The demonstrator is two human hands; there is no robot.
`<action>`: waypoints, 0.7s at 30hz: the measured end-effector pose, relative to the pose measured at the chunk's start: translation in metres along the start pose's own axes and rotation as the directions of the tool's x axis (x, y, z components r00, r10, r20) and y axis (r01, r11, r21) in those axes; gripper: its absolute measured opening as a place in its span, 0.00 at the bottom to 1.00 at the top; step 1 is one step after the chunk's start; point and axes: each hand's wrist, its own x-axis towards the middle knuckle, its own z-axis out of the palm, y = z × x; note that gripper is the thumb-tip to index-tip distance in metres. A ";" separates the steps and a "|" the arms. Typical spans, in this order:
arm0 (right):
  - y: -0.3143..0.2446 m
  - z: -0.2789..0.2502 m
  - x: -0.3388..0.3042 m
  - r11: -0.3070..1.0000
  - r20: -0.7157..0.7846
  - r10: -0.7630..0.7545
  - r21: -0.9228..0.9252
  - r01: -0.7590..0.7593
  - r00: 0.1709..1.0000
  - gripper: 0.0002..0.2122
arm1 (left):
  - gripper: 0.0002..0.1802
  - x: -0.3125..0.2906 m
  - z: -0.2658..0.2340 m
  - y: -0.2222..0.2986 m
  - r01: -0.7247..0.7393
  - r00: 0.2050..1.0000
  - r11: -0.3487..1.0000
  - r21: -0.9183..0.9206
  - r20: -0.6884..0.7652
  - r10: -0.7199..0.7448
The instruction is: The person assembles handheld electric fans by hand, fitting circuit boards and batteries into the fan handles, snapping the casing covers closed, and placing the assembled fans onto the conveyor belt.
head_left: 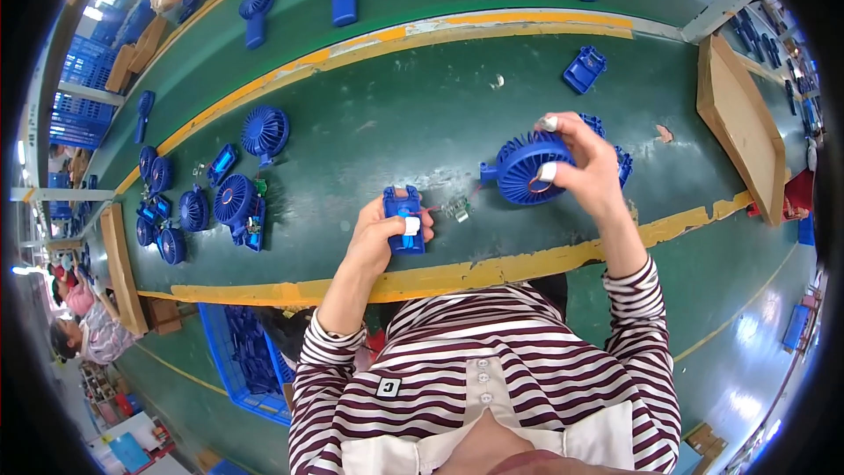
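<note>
Blue plastic in both hands. Holds a handle [405,245] in the left hand [373,237], with thumb across its front and fingers curled behind, mostly hidden. Grips a fan [520,178] in the right hand [589,167], half open, reaching over with thumb at its face and forefinger at its rim; partly covers blue parts [625,166] beyond. Shows a board [457,208] between, over the table [396,114], with wires [428,210] hard to trace.

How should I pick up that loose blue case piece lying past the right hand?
Probably pinch the blue case piece across its middle, by its two long sides: it's longer than wide, and both edges look free. Come down from above, a bit from the left, because the right hand and the fan head are on its near side.
</note>
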 end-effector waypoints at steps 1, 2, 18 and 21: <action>-0.003 -0.006 0.008 0.999 0.054 0.018 0.041 -0.020 0.998 0.22 | 0.18 -0.001 -0.001 -0.003 0.023 0.998 0.998 -0.052 0.067 -0.020; -0.004 -0.006 0.015 0.993 0.048 0.073 0.090 -0.077 0.996 0.18 | 0.12 -0.007 0.008 -0.003 0.040 0.999 0.997 -0.067 0.024 -0.038; 0.019 0.058 0.062 0.970 0.593 0.172 -0.241 -0.031 0.787 0.10 | 0.16 -0.015 0.045 -0.024 0.021 0.992 0.970 0.243 0.112 -0.049; 0.020 0.055 0.059 0.976 0.574 0.156 -0.217 -0.034 0.804 0.09 | 0.14 -0.011 0.046 -0.025 -0.023 0.993 0.957 0.288 0.119 -0.011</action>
